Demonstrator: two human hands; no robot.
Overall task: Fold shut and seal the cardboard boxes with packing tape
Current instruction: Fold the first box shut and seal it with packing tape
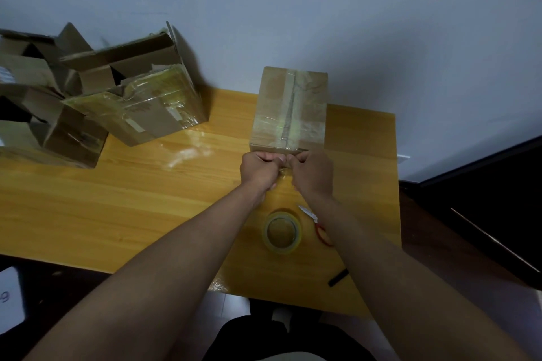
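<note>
Head view, two hands, left hand (259, 170) and right hand (312, 173), pinching tape strip (283, 171), one closed box (290, 110), one roll (282, 232).

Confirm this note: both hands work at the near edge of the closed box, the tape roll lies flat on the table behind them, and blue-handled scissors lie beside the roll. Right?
Not quite: in the head view the scissors have red handles, not blue. The rest holds: both hands, left and right, at the closed box, tape roll flat on the table.

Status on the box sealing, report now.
Both hands, left hand and right hand, pinching tape at closed box near edge. Tape roll, scissors idle behind. Nothing obstructing.
</note>
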